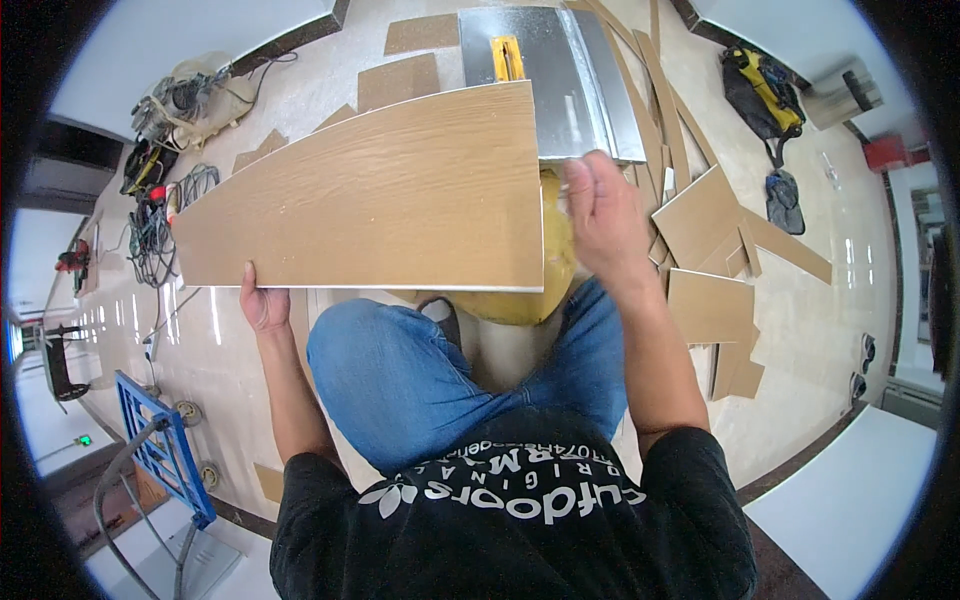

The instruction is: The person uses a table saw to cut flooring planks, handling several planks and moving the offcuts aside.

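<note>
A long wood-coloured board (380, 200) with pale edges lies across in front of me, its right end by a metal-topped table saw (560, 60). With the thumb on its face, my left hand (265, 306) grips the board's near edge toward the left; the other fingers are hidden underneath. My right hand (607, 215) is closed just beyond the board's right end, at the saw's near edge. Something pale and blurred shows by its fingers, too unclear to name. From the metal top rises a yellow blade guard (508, 60). The saw's yellow body (555, 235) shows below.
Offcuts (705, 220) and long strips (665, 110) are scattered right of the saw. More board pieces (398, 82) lie beyond the board. Coiled cables (152, 240) are at the left, a blue metal frame (165, 445) at lower left, and a black-and-yellow bag (762, 95) at far right.
</note>
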Action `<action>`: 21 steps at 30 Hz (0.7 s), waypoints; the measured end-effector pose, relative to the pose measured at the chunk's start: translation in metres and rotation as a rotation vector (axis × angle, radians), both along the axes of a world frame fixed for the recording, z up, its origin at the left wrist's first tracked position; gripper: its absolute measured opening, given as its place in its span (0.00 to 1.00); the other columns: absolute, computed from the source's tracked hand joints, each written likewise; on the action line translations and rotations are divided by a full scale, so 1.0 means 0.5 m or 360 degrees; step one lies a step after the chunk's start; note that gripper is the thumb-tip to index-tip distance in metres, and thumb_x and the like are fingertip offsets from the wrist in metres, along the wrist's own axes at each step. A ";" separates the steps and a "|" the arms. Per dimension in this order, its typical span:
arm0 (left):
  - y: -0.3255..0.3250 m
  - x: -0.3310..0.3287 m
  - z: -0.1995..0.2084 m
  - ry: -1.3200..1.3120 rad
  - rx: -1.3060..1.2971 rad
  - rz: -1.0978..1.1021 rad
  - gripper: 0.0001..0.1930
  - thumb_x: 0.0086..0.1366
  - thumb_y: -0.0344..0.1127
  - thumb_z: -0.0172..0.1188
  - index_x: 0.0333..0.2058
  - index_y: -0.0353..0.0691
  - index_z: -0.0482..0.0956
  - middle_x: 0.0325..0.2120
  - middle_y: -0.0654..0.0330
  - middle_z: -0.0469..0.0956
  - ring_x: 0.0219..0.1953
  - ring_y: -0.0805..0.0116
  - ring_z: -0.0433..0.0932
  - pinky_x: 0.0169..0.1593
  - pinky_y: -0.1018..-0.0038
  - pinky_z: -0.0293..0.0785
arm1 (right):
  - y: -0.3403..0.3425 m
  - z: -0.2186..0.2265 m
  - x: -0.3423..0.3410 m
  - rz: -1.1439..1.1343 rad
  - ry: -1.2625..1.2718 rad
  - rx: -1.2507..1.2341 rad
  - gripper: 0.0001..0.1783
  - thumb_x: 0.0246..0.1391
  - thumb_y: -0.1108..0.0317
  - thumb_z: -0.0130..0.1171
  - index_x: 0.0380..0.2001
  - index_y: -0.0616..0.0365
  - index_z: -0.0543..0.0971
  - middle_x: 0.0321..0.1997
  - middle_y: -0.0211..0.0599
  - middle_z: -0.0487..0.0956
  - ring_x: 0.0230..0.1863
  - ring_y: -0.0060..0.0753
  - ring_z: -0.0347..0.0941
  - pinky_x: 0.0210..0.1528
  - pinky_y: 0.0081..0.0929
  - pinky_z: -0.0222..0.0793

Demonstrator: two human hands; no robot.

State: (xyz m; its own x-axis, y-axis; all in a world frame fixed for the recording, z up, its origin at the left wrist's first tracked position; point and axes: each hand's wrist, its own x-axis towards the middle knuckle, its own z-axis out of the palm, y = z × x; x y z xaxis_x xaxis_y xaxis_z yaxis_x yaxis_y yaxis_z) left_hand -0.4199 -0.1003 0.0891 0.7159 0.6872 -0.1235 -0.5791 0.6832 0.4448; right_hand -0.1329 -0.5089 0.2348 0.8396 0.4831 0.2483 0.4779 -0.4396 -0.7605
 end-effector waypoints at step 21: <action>0.018 -0.032 0.018 -0.0059 0.0071 0.0009 0.26 0.69 0.28 0.52 0.64 0.33 0.60 0.63 0.49 0.64 0.66 0.52 0.61 0.69 0.52 0.56 | 0.065 -0.065 -0.055 0.0579 0.1145 0.1369 0.18 0.70 0.52 0.43 0.37 0.53 0.73 0.31 0.21 0.71 0.33 0.13 0.66 0.37 0.17 0.67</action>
State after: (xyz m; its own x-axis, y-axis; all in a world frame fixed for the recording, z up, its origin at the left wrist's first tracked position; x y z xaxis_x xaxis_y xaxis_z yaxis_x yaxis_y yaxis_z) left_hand -0.4359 -0.0914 0.0980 0.7156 0.6954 -0.0658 -0.5995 0.6599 0.4529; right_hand -0.1604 -0.4766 0.2022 0.7667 0.6277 0.1347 -0.1905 0.4228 -0.8860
